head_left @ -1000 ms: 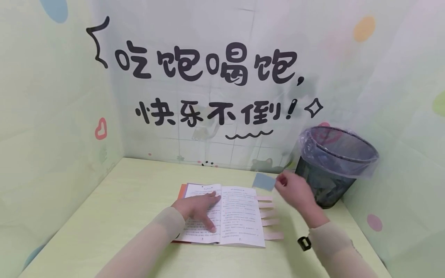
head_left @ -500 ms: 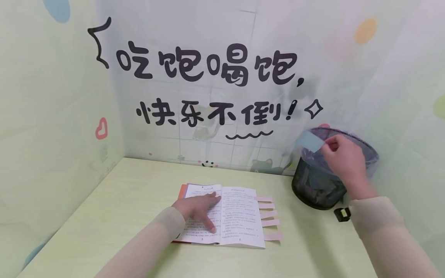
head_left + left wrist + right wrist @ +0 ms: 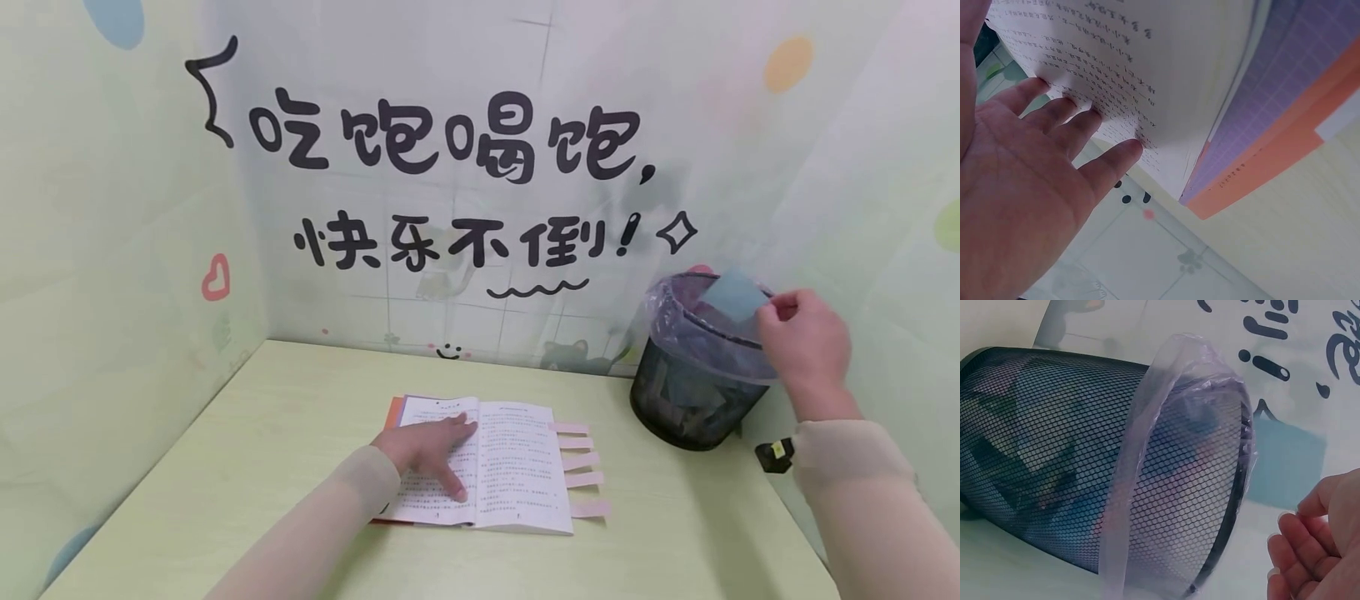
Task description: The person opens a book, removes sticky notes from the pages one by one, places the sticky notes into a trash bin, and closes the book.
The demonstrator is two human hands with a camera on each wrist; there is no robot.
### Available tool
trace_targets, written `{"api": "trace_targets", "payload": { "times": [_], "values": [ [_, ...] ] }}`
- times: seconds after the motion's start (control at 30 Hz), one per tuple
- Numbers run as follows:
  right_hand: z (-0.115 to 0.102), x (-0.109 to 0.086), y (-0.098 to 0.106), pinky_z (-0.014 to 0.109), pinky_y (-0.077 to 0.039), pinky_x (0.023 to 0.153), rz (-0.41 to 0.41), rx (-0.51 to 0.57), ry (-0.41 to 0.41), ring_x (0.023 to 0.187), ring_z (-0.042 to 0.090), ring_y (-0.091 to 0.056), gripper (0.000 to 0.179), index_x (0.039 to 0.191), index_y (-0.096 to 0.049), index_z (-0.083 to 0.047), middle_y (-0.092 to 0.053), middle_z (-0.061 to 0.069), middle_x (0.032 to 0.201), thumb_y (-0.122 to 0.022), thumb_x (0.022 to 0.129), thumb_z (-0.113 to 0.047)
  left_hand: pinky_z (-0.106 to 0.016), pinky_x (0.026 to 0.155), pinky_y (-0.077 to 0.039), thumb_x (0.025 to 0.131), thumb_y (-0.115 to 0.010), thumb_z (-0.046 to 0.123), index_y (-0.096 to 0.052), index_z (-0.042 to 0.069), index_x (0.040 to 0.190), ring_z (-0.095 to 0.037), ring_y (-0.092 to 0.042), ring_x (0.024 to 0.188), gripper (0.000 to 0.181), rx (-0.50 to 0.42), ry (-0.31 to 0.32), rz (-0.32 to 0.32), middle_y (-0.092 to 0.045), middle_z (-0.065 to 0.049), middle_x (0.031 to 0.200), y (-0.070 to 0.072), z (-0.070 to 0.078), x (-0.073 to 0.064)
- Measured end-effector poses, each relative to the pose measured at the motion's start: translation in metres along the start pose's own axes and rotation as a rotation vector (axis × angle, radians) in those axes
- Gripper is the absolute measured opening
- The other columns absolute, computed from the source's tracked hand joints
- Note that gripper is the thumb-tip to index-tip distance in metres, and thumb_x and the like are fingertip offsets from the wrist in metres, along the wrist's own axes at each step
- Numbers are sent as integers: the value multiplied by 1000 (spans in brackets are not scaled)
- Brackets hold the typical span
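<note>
An open book (image 3: 521, 471) lies on the table, with several pink paper tabs (image 3: 582, 480) sticking out from its right edge. My left hand (image 3: 426, 454) rests on the left page with the fingers spread. In the left wrist view its fingertips (image 3: 1127, 149) touch the printed paper. Thumb and finger of my right hand (image 3: 810, 346) pinch a light blue sticky note (image 3: 729, 297) by one corner. The note overlaps the mouth of the black mesh wastebasket (image 3: 693, 404) in the head view. From the right wrist, the note (image 3: 1288, 464) shows just beyond the basket's rim.
A clear purplish plastic bag (image 3: 663, 321) lines the wastebasket and folds over its rim. Crumpled scraps show through the mesh (image 3: 1041, 450). The basket stands at the table's (image 3: 300, 417) back right, near the printed wall hangings (image 3: 450, 50).
My right hand has carried the blue sticky note from beside the book, up and rightward, to over the wastebasket. My left hand has stayed on the page.
</note>
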State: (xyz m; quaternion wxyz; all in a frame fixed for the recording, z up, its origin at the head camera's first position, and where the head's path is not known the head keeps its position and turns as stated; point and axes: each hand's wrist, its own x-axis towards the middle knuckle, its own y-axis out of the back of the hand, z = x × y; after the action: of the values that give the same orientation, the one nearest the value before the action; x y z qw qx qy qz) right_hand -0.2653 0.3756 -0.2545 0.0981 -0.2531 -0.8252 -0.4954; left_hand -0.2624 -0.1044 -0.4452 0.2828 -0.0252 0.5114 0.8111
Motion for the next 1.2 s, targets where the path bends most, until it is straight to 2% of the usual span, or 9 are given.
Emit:
{"api": "trace_targets", "payload": {
  "times": [0.2,0.33,0.43,0.57,0.67,0.77,0.93,1.07,1.2],
  "values": [
    [7,3,2,60,-49,91,-22,-56,-17,113,52,-58,53,141,-59,9,-65,34,130,-42,109,-29,-57,138,-25,75,-102,42,-39,26,172,-32,-24,171,117,-19,2,1,-24,0,185,0,1,-1],
    [9,4,-2,76,-36,115,-37,-79,-11,127,57,-56,58,151,-54,10,-64,36,140,-41,109,-28,-59,138,-24,75,-101,43,-38,26,172,-31,-23,172,117,-16,4,-2,-24,1,185,-1,1,-1],
    [7,3,-7,74,-40,112,-26,-79,22,126,55,-59,56,149,-58,8,-66,35,139,-43,108,-28,-58,138,-24,75,-101,43,-38,27,172,-31,-23,172,117,-11,5,-1,-24,1,185,0,1,0],
    [-4,-1,-17,68,-50,95,23,-83,115,117,52,-65,50,140,-66,6,-71,32,132,-46,108,-28,-58,138,-25,76,-101,43,-38,27,172,-31,-23,172,116,-9,11,1,-25,2,185,0,1,1],
    [-18,-7,-27,68,-49,97,57,-46,191,113,51,-67,45,134,-70,5,-74,31,125,-50,109,-27,-58,138,-25,76,-101,44,-38,27,173,-30,-23,172,116,-7,13,1,-24,2,185,1,1,2],
    [-33,-14,-42,72,-46,102,79,1,278,109,49,-68,40,129,-72,6,-76,30,118,-55,108,-23,-58,138,-25,76,-101,44,-38,28,172,-30,-23,172,116,-10,12,0,-24,2,185,2,0,4],
    [-52,-26,-80,69,-52,92,68,29,414,100,47,-71,30,120,-76,5,-78,28,109,-61,104,-16,-58,138,-26,75,-101,44,-39,28,172,-31,-24,171,116,-6,14,3,-25,2,184,5,0,9],
    [-58,-35,-116,67,-55,91,-14,25,472,98,45,-72,27,116,-78,3,-79,24,104,-62,101,-12,-58,138,-27,74,-102,44,-40,28,172,-31,-25,171,116,4,15,12,-25,2,184,6,-1,12],
    [-58,-43,-150,65,-56,95,-136,-16,454,102,42,-73,27,117,-78,2,-80,20,107,-64,100,-14,-57,137,-27,74,-102,43,-40,27,172,-31,-26,171,116,7,12,11,-25,1,184,8,-3,15]
  ]
}}
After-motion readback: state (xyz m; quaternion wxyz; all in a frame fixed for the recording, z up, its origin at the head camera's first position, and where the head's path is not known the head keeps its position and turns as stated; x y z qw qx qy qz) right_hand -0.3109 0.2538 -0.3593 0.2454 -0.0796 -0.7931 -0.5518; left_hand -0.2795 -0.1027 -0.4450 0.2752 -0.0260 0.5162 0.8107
